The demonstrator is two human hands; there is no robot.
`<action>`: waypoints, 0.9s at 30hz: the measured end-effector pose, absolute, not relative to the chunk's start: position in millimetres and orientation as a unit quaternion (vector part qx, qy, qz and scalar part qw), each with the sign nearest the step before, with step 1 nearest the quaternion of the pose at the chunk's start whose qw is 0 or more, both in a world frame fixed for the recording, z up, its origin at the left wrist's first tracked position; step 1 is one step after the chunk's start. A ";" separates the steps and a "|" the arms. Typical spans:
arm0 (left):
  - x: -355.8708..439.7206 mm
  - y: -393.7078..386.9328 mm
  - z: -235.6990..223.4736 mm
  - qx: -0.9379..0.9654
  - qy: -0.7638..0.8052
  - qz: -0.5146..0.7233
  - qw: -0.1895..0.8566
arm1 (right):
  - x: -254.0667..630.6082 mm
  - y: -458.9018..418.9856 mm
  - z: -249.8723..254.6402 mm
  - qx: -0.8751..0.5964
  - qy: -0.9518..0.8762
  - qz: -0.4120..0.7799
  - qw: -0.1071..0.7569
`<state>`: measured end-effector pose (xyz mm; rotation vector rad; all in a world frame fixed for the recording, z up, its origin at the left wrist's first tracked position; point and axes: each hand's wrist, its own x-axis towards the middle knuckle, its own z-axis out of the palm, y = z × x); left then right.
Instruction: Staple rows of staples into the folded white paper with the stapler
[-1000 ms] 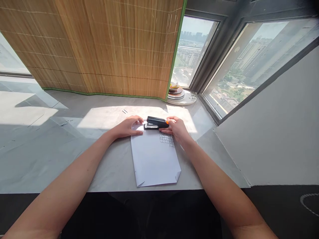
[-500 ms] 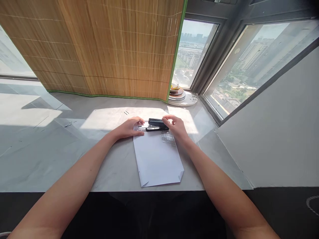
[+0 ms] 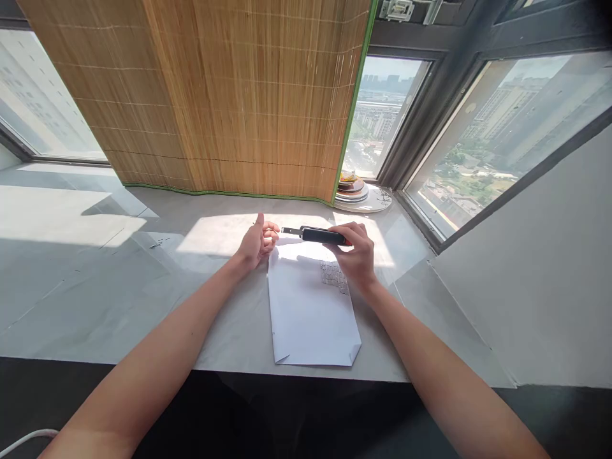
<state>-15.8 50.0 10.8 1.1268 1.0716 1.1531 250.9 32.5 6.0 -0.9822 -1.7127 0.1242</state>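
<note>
My right hand (image 3: 356,252) grips a black stapler (image 3: 325,236) by its rear end, above the top edge of a white sheet of paper (image 3: 310,319). The stapler points left, its metal front part sticking out toward my left hand (image 3: 258,243). That hand is turned partly palm up, thumb raised and fingers loosely bent, just short of the stapler's tip. I cannot make out anything in it. A block of small staple-like marks (image 3: 333,275) shows on the paper's right side, beside my right wrist. The paper's bottom corners are folded.
Small dark bits (image 3: 160,243) lie on the pale stone sill (image 3: 119,299) to the left. A bamboo blind (image 3: 215,95) hangs at the back. Stacked plates (image 3: 356,191) stand by the window corner, and a white wall (image 3: 549,287) rises at right.
The stapler has been lifted and turned in my right hand. My left hand has come off the paper's top left corner and rolled palm up. The view has shifted slightly.
</note>
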 end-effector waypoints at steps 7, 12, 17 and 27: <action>-11.6 45.1 19.9 0.342 0.427 0.313 0.777 | 247.9 23.8 4.1 -0.268 -0.790 -0.078 0.546; -14.2 44.7 21.4 0.310 0.415 0.325 0.791 | 245.3 19.6 4.7 -0.248 -0.800 -0.084 0.541; -14.4 47.5 18.4 0.301 0.381 0.448 0.751 | 242.0 20.6 9.6 -0.405 -0.724 0.043 0.557; -28.6 58.0 14.7 0.450 0.430 0.626 0.469 | 265.1 40.9 -6.7 -0.571 -0.651 0.304 0.397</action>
